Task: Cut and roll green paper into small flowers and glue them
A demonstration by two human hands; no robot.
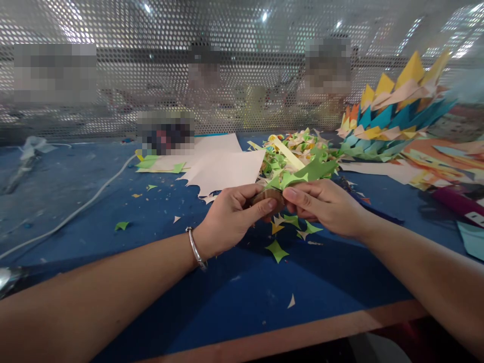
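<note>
Centrally, left hand [227, 217] and right hand [325, 206]: fingers of both closed on a brown-and-green paper piece [282, 189], held just above the counter [227, 287]. Blue counter, orange near edge; open room near and left. Scraps [278, 249] below; paper pile [393, 121] far right; perforated screen [242, 65] behind. No legible writing.

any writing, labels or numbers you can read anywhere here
None can be read.
The pale paper sheets and coloured paper stack look blank.
A white mark on the dark roll at the right edge is too small to read.
The dark object behind is blurred.
</note>
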